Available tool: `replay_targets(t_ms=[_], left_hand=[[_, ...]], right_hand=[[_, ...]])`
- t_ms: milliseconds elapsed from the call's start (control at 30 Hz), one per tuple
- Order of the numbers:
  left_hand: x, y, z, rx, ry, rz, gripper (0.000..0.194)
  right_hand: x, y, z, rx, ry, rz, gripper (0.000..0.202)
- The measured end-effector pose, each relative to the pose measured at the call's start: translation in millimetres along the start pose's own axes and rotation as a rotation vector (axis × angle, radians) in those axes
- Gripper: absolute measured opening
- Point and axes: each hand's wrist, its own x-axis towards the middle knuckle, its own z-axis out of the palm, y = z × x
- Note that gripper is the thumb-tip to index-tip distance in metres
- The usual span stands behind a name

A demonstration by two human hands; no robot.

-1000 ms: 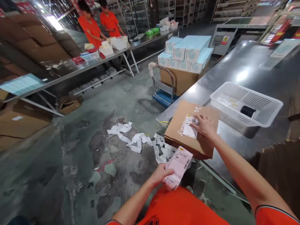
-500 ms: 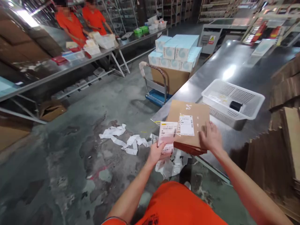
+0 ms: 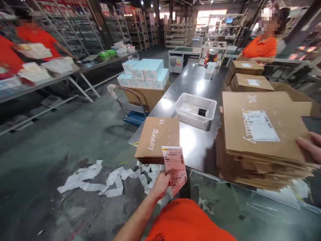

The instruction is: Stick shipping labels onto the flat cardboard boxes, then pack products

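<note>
My left hand (image 3: 163,183) pinches a strip of printed labels (image 3: 174,162) upright at the table's near edge. Behind the labels, a stack of flat brown cartons (image 3: 160,135) with white lettering lies on the metal table (image 3: 193,147); its top carton shows no label. To the right, my right hand (image 3: 311,145) is at the right border of the picture, its fingers on the edge of a labelled flat carton (image 3: 233,130) that lies on a taller pile. Part of that hand is cut off by the frame.
A white basket (image 3: 184,103) with a small black item stands mid-table. Left of the table is a trolley (image 3: 135,117) bearing light-blue boxes (image 3: 150,68). White paper strips (image 3: 115,182) litter the floor. A person (image 3: 260,47) stands behind the right-hand piles, others at the left table (image 3: 62,80).
The view has swung right. My right hand has moved from the near carton stack to the right-hand pile, where the labelled carton now lies. The near stack's top carton now has no label.
</note>
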Motion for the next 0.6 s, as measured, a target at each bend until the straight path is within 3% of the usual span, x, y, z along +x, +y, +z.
replay_targets(t_ms=[67, 133, 267, 333, 400, 500, 600], left_hand=[[0.4, -5.1, 16.1, 0.065, -0.045, -0.024, 0.049], [-2.4, -8.4, 26.3, 0.125, -0.07, -0.027, 0.048], [-12.5, -10.5, 23.9, 0.199, -0.086, 0.033, 0.051], [-18.0, -4.6, 13.2, 0.218, -0.069, 0.068, 0.054], [-22.0, 9.5, 0.2, 0.172, -0.031, 0.159, 0.06], [-18.7, 40.8, -17.4, 0.052, 0.122, 0.354, 0.071], [-0.4, 65.2, -31.9, 0.071, 0.291, 0.384, 0.042]], right_hand=[[3.3, -14.2, -4.9, -0.208, 0.055, 0.038, 0.048], [-10.7, -71.0, 18.2, -0.173, 0.089, -0.132, 0.06], [-61.3, -211.5, 107.3, 0.415, -0.554, -0.54, 0.068], [-81.8, -255.3, 151.5, 0.513, -0.729, -0.607, 0.047], [-95.7, -278.7, 186.8, 0.553, -0.797, -0.59, 0.041], [-109.4, -295.9, 219.6, 0.607, -0.869, -0.545, 0.044], [-118.0, -310.6, 239.7, 0.658, -0.865, -0.511, 0.04]])
